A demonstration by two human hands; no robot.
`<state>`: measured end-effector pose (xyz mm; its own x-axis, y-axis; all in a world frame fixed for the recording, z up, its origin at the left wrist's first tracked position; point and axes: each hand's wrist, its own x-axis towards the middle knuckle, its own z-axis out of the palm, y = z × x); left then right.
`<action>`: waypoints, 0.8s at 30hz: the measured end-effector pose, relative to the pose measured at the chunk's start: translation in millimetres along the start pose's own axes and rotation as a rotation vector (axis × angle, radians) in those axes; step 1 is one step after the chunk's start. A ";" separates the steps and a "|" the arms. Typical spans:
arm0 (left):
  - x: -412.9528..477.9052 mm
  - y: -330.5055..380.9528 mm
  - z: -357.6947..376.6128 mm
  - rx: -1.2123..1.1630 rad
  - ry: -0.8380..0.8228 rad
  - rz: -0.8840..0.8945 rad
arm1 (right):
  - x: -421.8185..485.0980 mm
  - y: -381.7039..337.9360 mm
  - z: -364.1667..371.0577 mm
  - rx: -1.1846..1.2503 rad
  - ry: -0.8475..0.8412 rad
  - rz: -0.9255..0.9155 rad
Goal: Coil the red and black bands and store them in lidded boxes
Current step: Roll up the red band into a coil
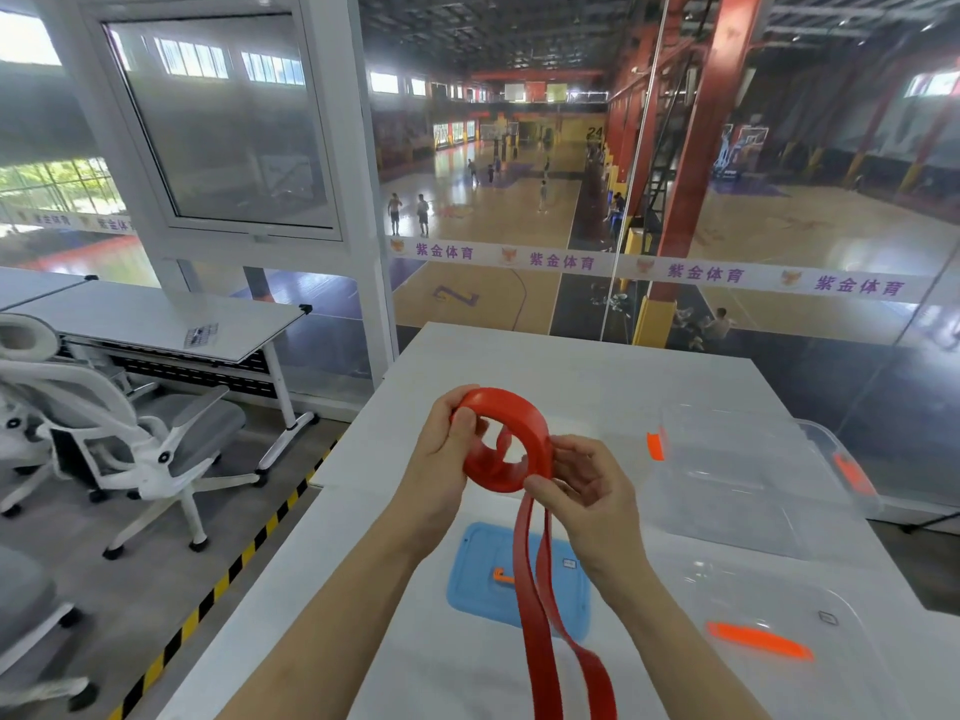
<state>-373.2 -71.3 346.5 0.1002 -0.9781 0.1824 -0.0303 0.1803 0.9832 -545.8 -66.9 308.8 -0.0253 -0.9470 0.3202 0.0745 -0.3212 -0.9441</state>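
White table [597, 376] bears blue lid [483, 584], clear boxes [737, 475]; both hands' grip clasps red band [511, 439].

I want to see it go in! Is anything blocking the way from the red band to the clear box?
Nothing visible does. The red band is held in both hands above the table, and the clear box on the right sits open, with bare table between them.

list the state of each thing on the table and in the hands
red band: partly coiled, tail hanging loose
left hand: gripping the coil
right hand: fingers pinching the band at the coil
clear box: open, lid off
blue lid: flat on the table
clear lid: flat on the table
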 end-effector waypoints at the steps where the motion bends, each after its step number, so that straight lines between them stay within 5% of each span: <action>1: -0.5 -0.4 2.0 -0.021 0.011 -0.019 | 0.2 0.0 1.3 0.005 0.013 -0.002; 13: 6.0 8.5 -29.4 0.207 -0.365 -0.040 | 24.3 -18.5 -15.1 -0.089 0.001 -0.064; 17: 11.1 24.9 -22.4 0.349 -0.348 0.069 | 26.2 -20.0 -15.3 -0.184 -0.078 -0.063; 21: 13.2 33.5 -7.5 0.733 -0.378 0.281 | 25.0 -16.2 -8.4 -0.196 -0.064 -0.076; 24: 9.0 28.1 0.1 0.662 -0.264 0.335 | 21.2 -16.2 -3.3 -0.089 0.005 -0.045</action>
<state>-373.3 -75.1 375.8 -0.2560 -0.8899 0.3775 -0.6112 0.4516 0.6500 -550.9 -81.8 330.6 -0.0311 -0.9316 0.3623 -0.0154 -0.3620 -0.9321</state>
